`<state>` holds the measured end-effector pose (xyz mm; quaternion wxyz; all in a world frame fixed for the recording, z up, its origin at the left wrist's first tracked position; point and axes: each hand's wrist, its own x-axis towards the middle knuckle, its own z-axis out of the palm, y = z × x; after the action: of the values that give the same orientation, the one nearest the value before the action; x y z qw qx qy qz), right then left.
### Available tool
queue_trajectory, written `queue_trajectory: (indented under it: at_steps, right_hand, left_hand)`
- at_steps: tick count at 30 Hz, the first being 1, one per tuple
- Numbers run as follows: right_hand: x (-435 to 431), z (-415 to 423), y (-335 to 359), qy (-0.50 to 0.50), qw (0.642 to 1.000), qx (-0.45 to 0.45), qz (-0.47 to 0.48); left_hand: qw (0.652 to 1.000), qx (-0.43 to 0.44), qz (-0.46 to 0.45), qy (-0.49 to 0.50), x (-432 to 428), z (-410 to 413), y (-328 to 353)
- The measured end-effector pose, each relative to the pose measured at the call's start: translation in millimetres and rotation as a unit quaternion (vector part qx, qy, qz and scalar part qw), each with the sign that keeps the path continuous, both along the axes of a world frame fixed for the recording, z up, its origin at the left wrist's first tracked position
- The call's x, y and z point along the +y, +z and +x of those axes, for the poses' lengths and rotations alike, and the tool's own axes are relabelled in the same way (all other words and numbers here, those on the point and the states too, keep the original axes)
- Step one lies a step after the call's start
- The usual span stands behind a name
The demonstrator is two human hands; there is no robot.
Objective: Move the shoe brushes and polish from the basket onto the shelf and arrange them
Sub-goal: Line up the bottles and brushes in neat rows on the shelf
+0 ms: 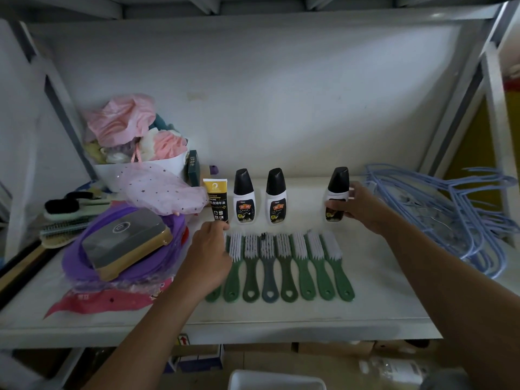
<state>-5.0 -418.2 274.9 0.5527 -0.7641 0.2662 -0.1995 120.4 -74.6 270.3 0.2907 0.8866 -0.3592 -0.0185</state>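
Right hand (363,206) grips a polish bottle (337,194); left hand (209,257), grip unclear, hides the leftmost brush (213,295).

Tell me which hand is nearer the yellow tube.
Left. The left hand touches the base of the yellow tube; the right hand is far to its right, holding a bottle.

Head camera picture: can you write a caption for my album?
Right hand grips a polish bottle, left hand steadies the yellow tube, behind a row of green brushes.
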Motion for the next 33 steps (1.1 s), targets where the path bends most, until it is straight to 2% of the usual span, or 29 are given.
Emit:
queue_trajectory:
  at_steps: [2,5,8,10,13,16,22,25,28,33]
  right_hand:
    - [0.9,-3.8,10.3,-0.067,0.998,-0.001,-0.016]
    - [9.6,-11.1,32.9,-0.147,0.977,-0.055,-0.141]
    - [37.3,-9.2,64.8,-0.137,0.947,-0.148,-0.250]
    - [62.0,4.1,79.5,-0.082,0.942,-0.160,-0.283]
    - [92.0,32.5,77.7,0.000,0.940,-0.107,-0.323]
    - [105.8,59.9,59.5,0.027,0.933,-0.032,-0.356]
    - [105.8,88.6,31.7,0.010,0.957,0.015,-0.291]
    - [103.3,92.7,20.6,-0.003,0.957,0.033,-0.287]
    - [98.5,92.7,14.1,-0.010,0.952,0.048,-0.302]
    - [83.3,86.1,10.7,-0.021,0.950,0.073,-0.303]
  left_hand:
    - [1.000,0.014,0.006,0.026,0.1,3.8,-1.3]
    - [0.996,0.051,0.030,0.069,1.4,10.0,-5.5]
    - [0.990,0.096,0.054,0.092,0.3,15.2,-10.0]
    - [0.984,0.129,0.059,0.106,-1.8,17.1,-9.8]
    - [0.980,0.160,0.039,0.115,-4.1,18.7,-7.8]
    - [0.980,0.174,0.027,0.098,-2.9,19.3,-8.7]
    - [0.980,0.187,-0.019,0.058,2.3,26.9,-14.7]
    - [0.987,0.128,-0.092,0.020,1.4,23.4,-11.7]
    - [0.995,0.016,-0.097,-0.019,0.1,22.1,-6.6]
    - [0.995,-0.022,-0.092,-0.028,2.7,21.5,-3.7]
